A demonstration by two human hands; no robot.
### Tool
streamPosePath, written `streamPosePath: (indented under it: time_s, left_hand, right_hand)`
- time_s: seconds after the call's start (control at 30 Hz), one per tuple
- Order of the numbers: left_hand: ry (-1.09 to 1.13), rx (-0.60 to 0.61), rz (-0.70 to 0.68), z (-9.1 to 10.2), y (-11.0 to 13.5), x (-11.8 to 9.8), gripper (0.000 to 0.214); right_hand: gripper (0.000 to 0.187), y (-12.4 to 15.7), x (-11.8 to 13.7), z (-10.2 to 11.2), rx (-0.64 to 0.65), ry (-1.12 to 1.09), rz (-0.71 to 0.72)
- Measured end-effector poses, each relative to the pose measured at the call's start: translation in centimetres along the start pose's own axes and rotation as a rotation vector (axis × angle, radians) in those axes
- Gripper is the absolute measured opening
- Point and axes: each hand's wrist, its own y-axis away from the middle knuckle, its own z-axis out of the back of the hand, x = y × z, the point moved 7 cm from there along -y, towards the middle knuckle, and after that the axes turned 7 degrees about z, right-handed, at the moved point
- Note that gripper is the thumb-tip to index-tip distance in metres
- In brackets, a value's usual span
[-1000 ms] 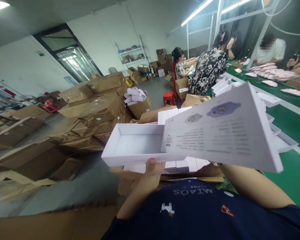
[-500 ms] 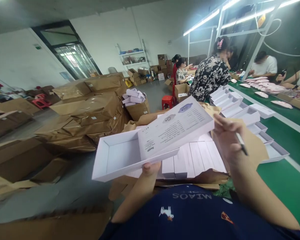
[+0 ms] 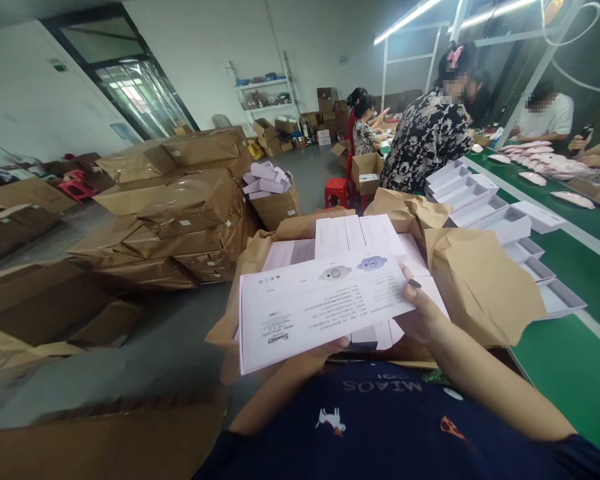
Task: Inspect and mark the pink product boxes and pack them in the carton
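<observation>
I hold a flat white printed box in front of my chest with both hands. Its printed face with two small device pictures is turned up. My left hand grips the near edge from below, only the finger ends showing. My right hand holds the right end, thumb on top. Just behind the box, a brown paper-lined carton holds rows of white boxes standing on edge.
To the right runs a green table carrying several open white box trays. Other people work along it farther back. Stacks of brown paper-wrapped packages and cartons fill the floor at left. A red stool stands in the aisle.
The printed lid has slid over the open white tray, which no longer shows. The closed box has come down and nearer to my chest. My right hand moved onto its right end.
</observation>
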Motion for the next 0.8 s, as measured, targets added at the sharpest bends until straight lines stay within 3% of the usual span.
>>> streamPosePath:
  time_s: [0.1,0.2,0.23,0.3,0.37,0.4,0.47,0.53,0.6,0.7,0.8]
  left_hand:
    - [0.189,-0.016,0.065,1.4,-0.3,0.9,0.069]
    - [0.357,-0.033,0.075,5.5,-2.3,2.0,0.081]
    - [0.383,-0.081,0.073,7.4,-2.9,2.5,0.086]
    - [0.408,-0.293,0.082,11.4,-3.3,3.2,0.088]
    - [0.302,-0.355,0.022,13.0,-3.1,2.1,0.086]
    - [0.192,-0.288,-0.02,12.4,-3.0,0.9,0.089]
    - [-0.075,-0.047,-0.083,9.2,-2.8,-1.6,0.103]
    - [-0.311,0.071,-0.051,6.3,-2.7,-3.1,0.119]
    - [-0.431,0.085,-0.021,4.6,-2.9,-4.0,0.122]
    - [-0.488,0.077,-0.024,3.6,-3.1,-4.5,0.12]
    - [-0.528,0.106,-0.084,3.2,-3.0,-5.1,0.112]
  right_hand:
    - [0.055,-0.5,-0.4,2.2,-0.055,-0.009,-0.087]
    - [0.052,-0.8,-0.6,4.9,-0.106,0.014,-0.062]
    - [0.052,-0.8,-1.0,5.4,-0.108,0.026,-0.076]
    - [0.053,-0.8,-2.7,5.5,-0.092,0.055,-0.133]
    - [0.051,-1.0,-4.5,4.8,-0.052,0.092,-0.208]
    - [0.05,-1.1,-5.1,4.4,-0.044,0.128,-0.221]
    - [0.051,-1.8,-4.5,4.4,-0.088,0.28,-0.142]
    - [0.051,-2.4,-1.2,4.7,-0.207,0.448,0.061]
    - [0.049,-3.0,2.8,4.1,-0.25,0.467,0.241]
    - [0.051,-4.5,5.8,0.1,0.02,0.299,0.208]
    - [0.059,-6.7,4.8,-4.4,0.274,0.292,0.08]
